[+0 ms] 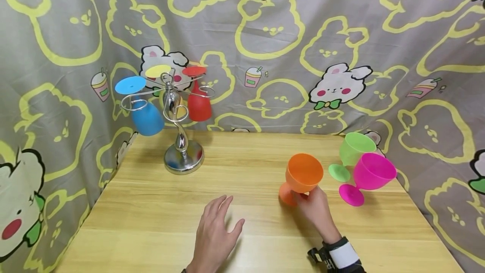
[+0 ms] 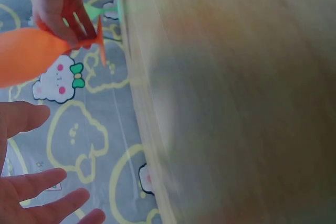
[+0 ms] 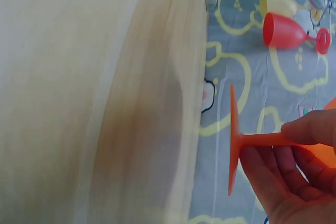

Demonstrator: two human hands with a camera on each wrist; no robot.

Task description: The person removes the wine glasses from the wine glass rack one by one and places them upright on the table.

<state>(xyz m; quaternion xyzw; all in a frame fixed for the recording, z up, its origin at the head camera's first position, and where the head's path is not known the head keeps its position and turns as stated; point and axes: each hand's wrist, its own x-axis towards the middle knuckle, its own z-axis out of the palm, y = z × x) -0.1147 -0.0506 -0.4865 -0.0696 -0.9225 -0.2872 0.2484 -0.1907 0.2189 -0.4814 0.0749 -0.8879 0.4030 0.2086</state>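
Note:
My right hand (image 1: 316, 212) grips an orange plastic goblet (image 1: 304, 172) by its stem, bowl up. In the right wrist view, the thumb and curled fingers wrap the stem (image 3: 262, 139) close to the round foot, which is raised off the tabletop. My left hand (image 1: 215, 233) is over the front middle of the table, fingers spread and touching nothing. To the right of the orange goblet stand a green goblet (image 1: 356, 148) and a magenta goblet (image 1: 373, 172), both upright.
A chrome goblet rack (image 1: 183, 159) stands at the back left. Upside down from its wire arms hang a blue goblet (image 1: 147, 119), a red goblet (image 1: 199, 106) and a yellow goblet (image 1: 158, 70), mostly hidden behind the post. A patterned curtain (image 1: 273, 108) surrounds the wooden table (image 1: 242, 159).

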